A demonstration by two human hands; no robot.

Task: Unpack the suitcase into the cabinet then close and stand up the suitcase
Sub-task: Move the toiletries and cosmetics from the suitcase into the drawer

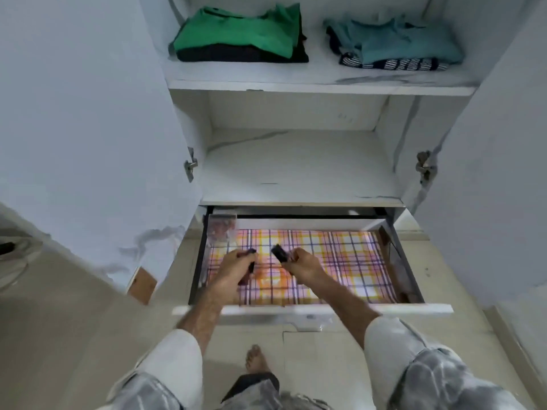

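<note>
Reaching over the open drawer point(310, 309), the left hand point(233, 269) gripped one small dark item point(250, 263) and the right hand point(305, 261) pinched another point(278, 252), both just above the plaid liner point(349, 255). Liner lay bare to the right hand's right, up to the drawer's edge. Beyond the hands, two clothing stacks, green point(241, 34) and teal point(396, 44), sat on the cabinet's top shelf point(319, 81). No writing was legible.
</note>
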